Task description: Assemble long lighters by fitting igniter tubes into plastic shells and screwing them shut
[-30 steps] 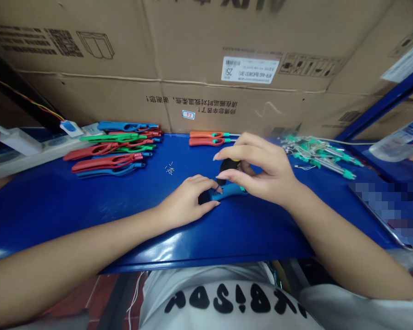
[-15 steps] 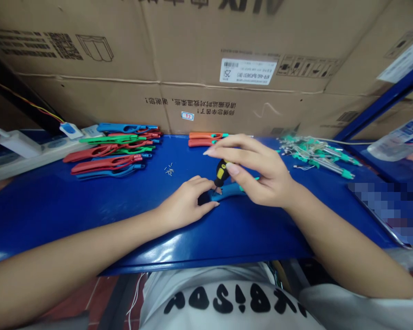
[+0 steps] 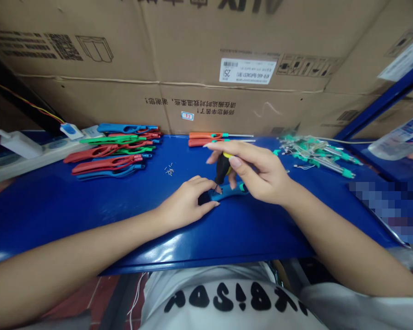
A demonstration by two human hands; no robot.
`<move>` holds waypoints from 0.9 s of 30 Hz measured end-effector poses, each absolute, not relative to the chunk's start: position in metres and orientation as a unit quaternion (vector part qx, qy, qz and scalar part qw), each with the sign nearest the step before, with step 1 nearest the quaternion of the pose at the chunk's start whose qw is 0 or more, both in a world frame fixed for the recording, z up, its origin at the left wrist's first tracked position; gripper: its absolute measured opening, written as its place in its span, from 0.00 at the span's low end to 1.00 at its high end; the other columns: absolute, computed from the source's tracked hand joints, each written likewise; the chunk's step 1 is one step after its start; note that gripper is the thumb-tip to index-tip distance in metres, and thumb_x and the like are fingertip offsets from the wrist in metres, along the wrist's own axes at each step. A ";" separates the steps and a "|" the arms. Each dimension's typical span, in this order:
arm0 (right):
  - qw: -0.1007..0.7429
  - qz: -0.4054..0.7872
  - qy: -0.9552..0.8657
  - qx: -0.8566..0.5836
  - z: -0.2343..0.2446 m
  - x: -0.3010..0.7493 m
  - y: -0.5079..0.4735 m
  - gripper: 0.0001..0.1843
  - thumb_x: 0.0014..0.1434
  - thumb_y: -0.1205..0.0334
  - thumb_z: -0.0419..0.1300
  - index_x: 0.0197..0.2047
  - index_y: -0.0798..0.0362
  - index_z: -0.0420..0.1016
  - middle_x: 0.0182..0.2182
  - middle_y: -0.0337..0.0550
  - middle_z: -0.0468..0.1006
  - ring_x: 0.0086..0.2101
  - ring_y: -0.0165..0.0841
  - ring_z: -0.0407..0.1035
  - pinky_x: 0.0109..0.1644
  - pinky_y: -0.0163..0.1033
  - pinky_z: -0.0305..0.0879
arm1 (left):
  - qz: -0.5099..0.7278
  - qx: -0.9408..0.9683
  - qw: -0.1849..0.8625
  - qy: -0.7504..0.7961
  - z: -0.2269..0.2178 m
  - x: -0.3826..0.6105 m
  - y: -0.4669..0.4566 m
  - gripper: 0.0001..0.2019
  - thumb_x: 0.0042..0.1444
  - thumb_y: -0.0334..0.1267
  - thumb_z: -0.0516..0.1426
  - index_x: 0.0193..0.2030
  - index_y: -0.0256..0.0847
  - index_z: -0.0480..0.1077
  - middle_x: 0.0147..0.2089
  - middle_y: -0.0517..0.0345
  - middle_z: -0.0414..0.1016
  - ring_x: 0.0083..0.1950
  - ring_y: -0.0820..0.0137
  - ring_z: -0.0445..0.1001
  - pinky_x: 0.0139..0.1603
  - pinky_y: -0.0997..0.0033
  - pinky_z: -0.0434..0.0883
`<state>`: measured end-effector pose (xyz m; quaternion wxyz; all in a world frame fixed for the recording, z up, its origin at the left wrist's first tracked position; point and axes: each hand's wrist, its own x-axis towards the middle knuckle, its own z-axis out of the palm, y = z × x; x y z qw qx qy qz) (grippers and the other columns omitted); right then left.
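Note:
A blue long-necked lighter (image 3: 227, 191) lies on the blue tabletop with a teal piece showing near its right end. My left hand (image 3: 192, 201) grips its left end between thumb and fingers. My right hand (image 3: 254, 172) holds a short black-and-yellow screwdriver (image 3: 221, 169) by the handle, thumb and fingers closed around it. The screwdriver stands tilted, its tip down at the lighter's left part beside my left fingertips. Several small screws (image 3: 170, 170) lie loose in a little heap beyond my left hand. The lighter's far left end is hidden by my left hand.
Red, green and blue lighter casings (image 3: 110, 156) are stacked at the left by a white power strip (image 3: 55, 149). Orange and red lighters (image 3: 206, 140) lie at the back. Metal tubes with teal parts (image 3: 320, 153) pile up at the right. A large cardboard box (image 3: 192, 55) stands behind.
My right fingers have turned and curled around the screwdriver handle, the hand rotating slightly. My left hand and the blue lighter have stayed in place.

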<state>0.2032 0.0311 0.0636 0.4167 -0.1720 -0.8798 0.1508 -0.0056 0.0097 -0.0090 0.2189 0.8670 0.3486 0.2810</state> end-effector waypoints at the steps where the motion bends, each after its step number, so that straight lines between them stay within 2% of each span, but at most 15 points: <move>1: 0.421 0.146 -0.879 -0.170 0.063 0.202 0.031 0.18 0.73 0.62 0.47 0.58 0.50 0.73 0.46 0.45 0.81 0.46 0.34 0.76 0.51 0.44 0.74 | 0.281 0.867 0.219 0.349 -0.009 -0.006 0.010 0.09 0.59 0.35 0.64 0.47 0.42 0.73 0.47 0.58 0.79 0.50 0.63 0.75 0.55 0.60 0.70; 4: 0.455 0.073 -0.872 -0.166 0.059 0.199 0.031 0.11 0.70 0.61 0.55 0.49 0.50 0.78 0.41 0.44 0.82 0.42 0.35 0.76 0.48 0.42 0.75 | 0.281 0.867 0.218 0.349 -0.010 -0.006 0.010 0.10 0.59 0.35 0.64 0.47 0.42 0.73 0.47 0.58 0.79 0.51 0.63 0.75 0.55 0.61 0.70; 7: 0.469 0.025 -0.866 -0.173 0.056 0.197 0.028 0.11 0.68 0.60 0.59 0.50 0.50 0.78 0.41 0.45 0.82 0.42 0.36 0.76 0.48 0.42 0.75 | 0.283 0.868 0.212 0.347 -0.011 -0.006 0.010 0.10 0.59 0.35 0.64 0.47 0.42 0.73 0.48 0.57 0.79 0.50 0.64 0.75 0.54 0.61 0.71; 10: 0.447 0.068 -0.874 -0.177 0.056 0.196 0.024 0.18 0.72 0.62 0.49 0.60 0.51 0.72 0.53 0.49 0.78 0.49 0.37 0.74 0.54 0.46 0.74 | 0.285 0.868 0.216 0.346 -0.011 -0.005 0.010 0.10 0.59 0.35 0.64 0.48 0.43 0.73 0.48 0.57 0.79 0.51 0.63 0.75 0.54 0.60 0.71; 12: 0.434 0.114 -0.876 -0.178 0.056 0.195 0.024 0.22 0.73 0.64 0.44 0.64 0.52 0.68 0.56 0.50 0.75 0.51 0.36 0.74 0.56 0.47 0.73 | 0.285 0.866 0.224 0.345 -0.010 -0.005 0.010 0.10 0.59 0.34 0.64 0.48 0.42 0.73 0.48 0.57 0.79 0.51 0.63 0.74 0.55 0.60 0.70; 14: 0.439 0.125 -0.873 -0.173 0.057 0.195 0.025 0.21 0.73 0.65 0.44 0.63 0.52 0.68 0.51 0.49 0.78 0.48 0.35 0.75 0.55 0.46 0.73 | 0.284 0.865 0.228 0.346 -0.009 -0.005 0.010 0.10 0.59 0.34 0.64 0.47 0.42 0.73 0.47 0.58 0.79 0.51 0.63 0.74 0.55 0.60 0.70; 17: 0.457 0.094 -0.870 -0.162 0.058 0.194 0.028 0.16 0.71 0.65 0.49 0.55 0.51 0.74 0.42 0.46 0.80 0.44 0.35 0.75 0.52 0.45 0.73 | 0.282 0.864 0.227 0.350 -0.009 -0.005 0.010 0.10 0.59 0.34 0.64 0.48 0.43 0.73 0.48 0.57 0.79 0.51 0.62 0.74 0.55 0.60 0.70; 22: 0.468 0.045 -0.861 -0.195 0.060 0.194 0.026 0.09 0.65 0.58 0.62 0.47 0.49 0.78 0.39 0.45 0.79 0.37 0.35 0.75 0.43 0.42 0.75 | 0.279 0.865 0.217 0.357 -0.011 -0.005 0.009 0.09 0.60 0.35 0.63 0.47 0.43 0.73 0.48 0.55 0.79 0.49 0.61 0.76 0.54 0.58 0.72; 24: 0.454 0.045 -0.866 -0.206 0.061 0.195 0.025 0.11 0.67 0.57 0.60 0.50 0.48 0.78 0.43 0.47 0.79 0.41 0.37 0.75 0.47 0.44 0.74 | 0.280 0.865 0.216 0.356 -0.010 -0.005 0.009 0.09 0.60 0.35 0.63 0.47 0.43 0.73 0.47 0.56 0.79 0.49 0.62 0.76 0.54 0.58 0.71; 27: 0.429 0.107 -0.877 -0.187 0.064 0.197 0.025 0.17 0.71 0.62 0.50 0.57 0.49 0.74 0.50 0.49 0.78 0.49 0.37 0.73 0.53 0.47 0.72 | 0.280 0.867 0.215 0.352 -0.008 -0.004 0.009 0.09 0.60 0.34 0.63 0.47 0.43 0.73 0.47 0.57 0.79 0.50 0.62 0.76 0.54 0.59 0.71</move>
